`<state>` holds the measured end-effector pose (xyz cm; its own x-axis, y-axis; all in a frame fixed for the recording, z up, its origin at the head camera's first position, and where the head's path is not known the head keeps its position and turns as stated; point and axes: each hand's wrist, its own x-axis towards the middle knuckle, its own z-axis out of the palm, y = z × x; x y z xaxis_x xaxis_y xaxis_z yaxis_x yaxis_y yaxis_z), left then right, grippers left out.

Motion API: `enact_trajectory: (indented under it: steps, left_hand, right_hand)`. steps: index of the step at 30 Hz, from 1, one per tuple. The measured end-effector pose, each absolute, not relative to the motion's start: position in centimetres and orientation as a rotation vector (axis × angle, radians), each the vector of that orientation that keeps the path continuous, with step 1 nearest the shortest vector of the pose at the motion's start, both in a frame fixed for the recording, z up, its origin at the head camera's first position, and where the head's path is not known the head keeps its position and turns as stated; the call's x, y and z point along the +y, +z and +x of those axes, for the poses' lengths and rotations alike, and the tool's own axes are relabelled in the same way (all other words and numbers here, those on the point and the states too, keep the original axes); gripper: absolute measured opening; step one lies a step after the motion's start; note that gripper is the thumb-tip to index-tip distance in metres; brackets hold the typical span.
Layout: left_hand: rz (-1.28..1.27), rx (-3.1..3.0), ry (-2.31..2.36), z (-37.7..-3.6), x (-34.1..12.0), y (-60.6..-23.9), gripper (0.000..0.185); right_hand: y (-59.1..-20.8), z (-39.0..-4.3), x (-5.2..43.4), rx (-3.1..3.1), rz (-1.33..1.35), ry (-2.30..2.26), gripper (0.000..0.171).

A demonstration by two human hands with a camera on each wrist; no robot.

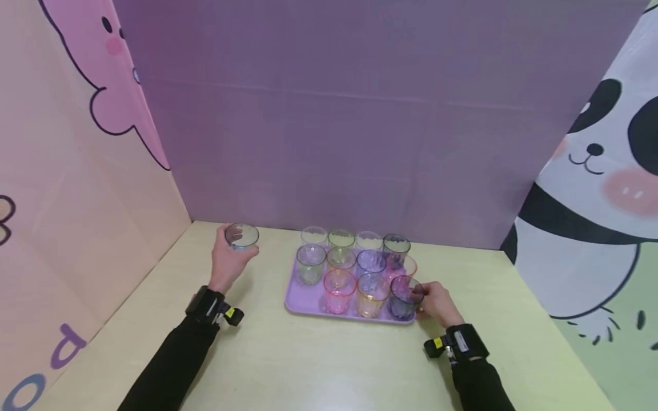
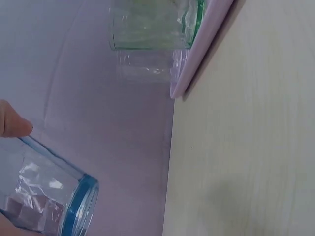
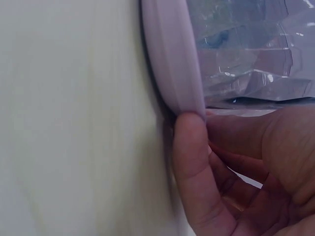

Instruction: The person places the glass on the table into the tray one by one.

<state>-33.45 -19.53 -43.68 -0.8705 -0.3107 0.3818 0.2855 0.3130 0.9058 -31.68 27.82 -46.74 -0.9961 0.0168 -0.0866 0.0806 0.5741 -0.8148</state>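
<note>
A clear, blue-tinted drinking glass point(image 1: 245, 244) is upright in my left hand point(image 1: 227, 265), left of the tray and above the table. Thumb and fingers grip its sides; in the left wrist view the glass point(image 2: 44, 191) shows a thick blue base. My right hand point(image 1: 440, 303) pinches the front right corner of a lilac tray point(image 1: 303, 305). In the right wrist view, one fingertip presses the outside of the tray rim point(image 3: 174, 59). A dark purple-grey glass point(image 1: 403, 305) stands beside that hand. Other fingers are partly hidden behind the corner.
Several tinted glasses share the tray in rows, among them a pink glass point(image 1: 338, 297), an amber glass point(image 1: 371, 299) and a green glass point(image 1: 311, 268). The pale wooden table point(image 1: 288, 365) meets a purple backdrop point(image 1: 319, 142) behind and printed side panels.
</note>
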Motion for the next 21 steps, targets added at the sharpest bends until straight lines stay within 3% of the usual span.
enact_trajectory:
  steps: [6, 15, 21]
  left_hand:
    - [-0.082, -2.174, -1.633, -32.6, -18.2, -43.2, 0.072]
    - [-0.257, -2.245, -1.733, -30.0, -15.1, -40.8, 0.073]
    - [-0.285, -2.347, -1.705, -30.2, -13.9, -41.7, 0.072]
  right_hand:
    - [-46.8, -31.6, 27.9, 2.729, 0.073, -1.424, 0.019]
    - [-46.5, -31.7, 27.9, 2.738, 0.057, -1.405, 0.025]
    - [-46.5, -31.5, 27.9, 2.735, 0.05, -1.406, 0.018]
